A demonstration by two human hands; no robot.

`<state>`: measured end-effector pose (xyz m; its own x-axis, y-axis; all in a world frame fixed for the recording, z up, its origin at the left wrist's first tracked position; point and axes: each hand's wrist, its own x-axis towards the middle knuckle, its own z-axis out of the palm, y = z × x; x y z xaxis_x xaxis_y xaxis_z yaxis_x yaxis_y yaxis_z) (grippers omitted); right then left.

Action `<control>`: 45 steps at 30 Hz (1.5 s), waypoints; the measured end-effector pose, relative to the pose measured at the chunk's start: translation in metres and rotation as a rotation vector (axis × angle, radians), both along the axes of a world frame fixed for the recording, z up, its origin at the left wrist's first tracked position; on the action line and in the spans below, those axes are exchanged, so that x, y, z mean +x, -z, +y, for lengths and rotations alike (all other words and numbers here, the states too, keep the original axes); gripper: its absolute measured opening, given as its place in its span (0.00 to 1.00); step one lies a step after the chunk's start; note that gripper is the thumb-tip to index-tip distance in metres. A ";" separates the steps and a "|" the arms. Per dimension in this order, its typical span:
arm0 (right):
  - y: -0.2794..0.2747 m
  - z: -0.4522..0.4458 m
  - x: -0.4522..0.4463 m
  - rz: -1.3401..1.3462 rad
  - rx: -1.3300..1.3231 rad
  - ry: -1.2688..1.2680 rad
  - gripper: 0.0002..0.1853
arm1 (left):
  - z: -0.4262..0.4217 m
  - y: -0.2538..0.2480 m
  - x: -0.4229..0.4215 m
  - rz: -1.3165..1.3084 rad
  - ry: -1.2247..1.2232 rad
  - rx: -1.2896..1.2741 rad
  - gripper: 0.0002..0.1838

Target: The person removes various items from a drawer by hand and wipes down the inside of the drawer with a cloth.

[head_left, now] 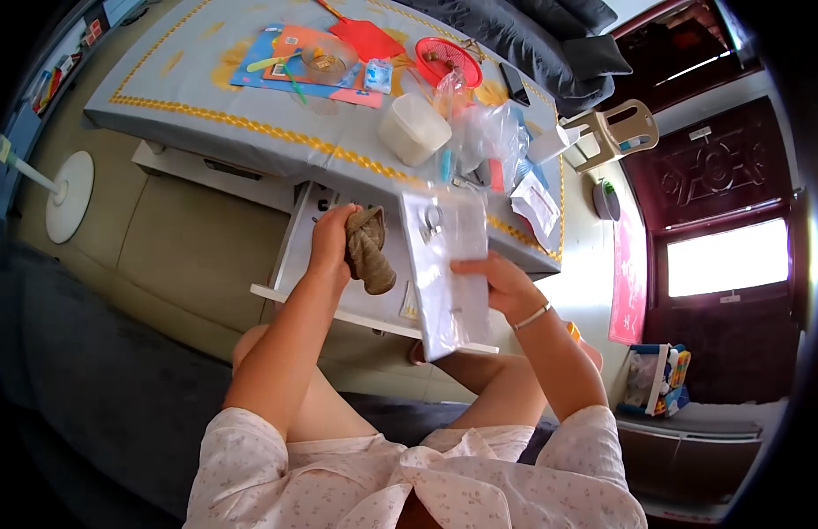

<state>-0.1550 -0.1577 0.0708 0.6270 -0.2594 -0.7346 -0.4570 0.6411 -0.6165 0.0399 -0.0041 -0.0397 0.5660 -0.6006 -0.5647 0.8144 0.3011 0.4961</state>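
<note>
My left hand [330, 240] is closed around a bunched brown cloth [368, 254], which hangs over the pulled-out drawer. Held in my right hand [504, 284] is a clear plastic sleeve [444, 304] with something white inside; a ring-shaped metallic item [432, 222] shows near its top. My thumb and fingers pinch the sleeve's right side. Below both hands, the white drawer [338, 304] stands out from under the table. Small dark items lie toward its back, and a pale slip [410, 302] lies at its right.
The cloth-covered table [250, 106] carries a white plastic container [414, 130], a red basket [448, 62], a red fly swatter [367, 33], a glass bowl [328, 60], clear plastic bags [493, 132] and a phone [514, 84]. A beige plastic chair [634, 128] stands beyond its right end.
</note>
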 end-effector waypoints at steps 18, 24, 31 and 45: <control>0.078 0.036 0.289 -0.262 0.088 0.569 0.17 | -0.005 -0.018 -0.037 0.349 0.090 -0.036 0.11; 0.056 0.021 0.288 -0.412 0.024 0.395 0.19 | -0.005 -0.015 -0.036 0.344 0.075 -0.028 0.10; 0.017 0.010 0.142 -0.218 -0.746 -0.191 0.23 | -0.011 0.010 -0.028 0.227 0.022 -0.002 0.09; 0.233 -0.031 -0.105 0.498 -1.234 -0.810 0.25 | -0.020 0.018 -0.022 0.026 0.017 0.202 0.13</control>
<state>-0.2605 -0.1888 -0.1623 0.6598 -0.5625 -0.4982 -0.7290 -0.6399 -0.2430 0.0180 -0.0238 -0.0582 0.5409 -0.4827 -0.6888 0.8315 0.1840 0.5241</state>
